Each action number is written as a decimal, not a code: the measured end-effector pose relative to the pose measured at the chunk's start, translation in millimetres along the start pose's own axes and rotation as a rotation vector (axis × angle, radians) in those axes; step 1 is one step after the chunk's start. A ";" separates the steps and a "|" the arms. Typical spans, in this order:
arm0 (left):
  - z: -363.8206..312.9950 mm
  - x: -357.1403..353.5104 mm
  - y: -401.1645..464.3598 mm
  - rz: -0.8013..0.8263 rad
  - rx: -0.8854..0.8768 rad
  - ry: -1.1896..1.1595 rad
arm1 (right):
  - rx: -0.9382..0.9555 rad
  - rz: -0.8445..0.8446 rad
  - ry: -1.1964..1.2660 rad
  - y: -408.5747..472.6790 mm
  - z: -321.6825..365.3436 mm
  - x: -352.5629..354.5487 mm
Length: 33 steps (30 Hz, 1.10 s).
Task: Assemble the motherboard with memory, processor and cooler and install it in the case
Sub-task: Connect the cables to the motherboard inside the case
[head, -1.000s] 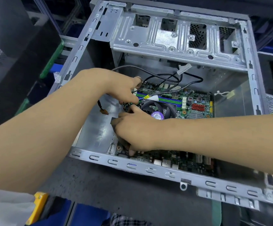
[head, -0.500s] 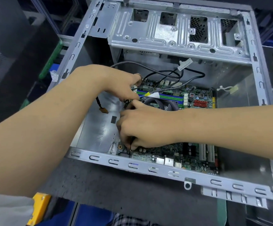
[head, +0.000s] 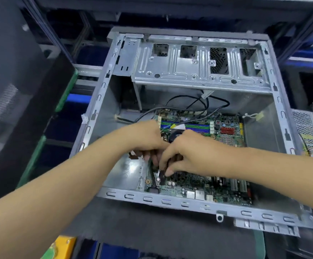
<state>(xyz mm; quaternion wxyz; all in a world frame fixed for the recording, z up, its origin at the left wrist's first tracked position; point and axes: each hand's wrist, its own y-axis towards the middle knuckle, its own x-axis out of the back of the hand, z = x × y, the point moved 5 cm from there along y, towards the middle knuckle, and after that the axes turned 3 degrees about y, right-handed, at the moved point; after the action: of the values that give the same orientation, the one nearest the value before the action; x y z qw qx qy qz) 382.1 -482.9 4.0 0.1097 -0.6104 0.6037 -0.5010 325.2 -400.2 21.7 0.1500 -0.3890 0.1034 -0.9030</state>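
case (head: pixel 189 204): bare stamped metal, dull grey sheen before you
motherboard (head: pixel 189 184): green board, glossy parts
cables (head: pixel 217 107): smooth black plastic sheath
tabletop (head: pixel 152 230): matt dark surface

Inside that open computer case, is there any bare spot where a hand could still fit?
Yes: the bare metal floor between the case's left wall and the motherboard. It is crowded at the board's near-left, where the left hand and right hand meet, and under the black cables.
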 end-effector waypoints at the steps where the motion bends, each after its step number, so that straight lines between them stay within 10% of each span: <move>1: 1.8 -0.6 -0.3 0.000 0.002 -0.013 | -0.039 -0.008 0.087 -1.6 -1.7 -1.3; 7: -20.6 15.7 -9.8 -0.277 -0.455 0.293 | -0.151 -0.041 0.294 -18.0 -5.3 -3.3; 14: -37.6 2.1 -22.6 0.069 -0.826 0.400 | -0.190 -0.087 0.413 -43.6 -16.0 14.8; 21: -32.5 -22.9 -20.3 0.026 -1.076 1.029 | -0.186 -0.107 0.127 -50.7 -29.4 20.8; 28: -12.5 -25.1 -18.7 0.004 -0.794 0.894 | -0.167 0.187 -0.150 -41.6 -16.6 -23.4; 33: 1.0 -26.4 -10.6 -0.111 -0.501 0.689 | 0.153 -0.269 -0.555 -40.9 4.7 1.6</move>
<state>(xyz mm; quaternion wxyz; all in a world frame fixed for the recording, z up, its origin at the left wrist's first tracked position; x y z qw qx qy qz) 395.6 -458.4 -1.3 -0.2770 -0.4469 0.6742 -0.5187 319.9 -362.9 38.4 0.0803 -0.6183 -0.0622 -0.7794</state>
